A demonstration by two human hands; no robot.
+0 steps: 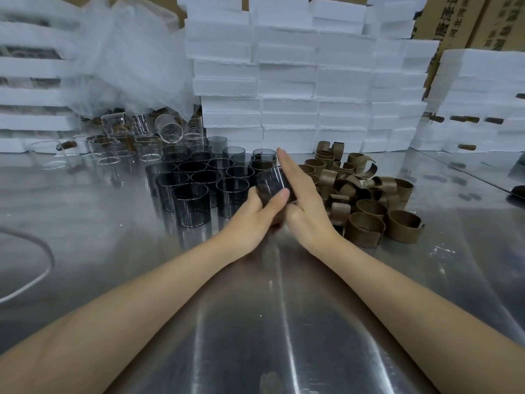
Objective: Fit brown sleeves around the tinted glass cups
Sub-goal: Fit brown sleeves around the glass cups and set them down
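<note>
A tinted glass cup lies tilted between my two hands above the steel table, with a brown sleeve seemingly around its lower part, mostly hidden. My left hand grips it from below, thumb across its side. My right hand presses flat against the cup's right side with straight fingers. A cluster of several bare tinted cups stands just left of the hands. To their right lies a pile of several brown sleeves.
Clear glass cups, some with brown handles, stand at the back left under crumpled plastic wrap. Stacks of white foam trays wall off the back. A white cable curves at the left on the steel table.
</note>
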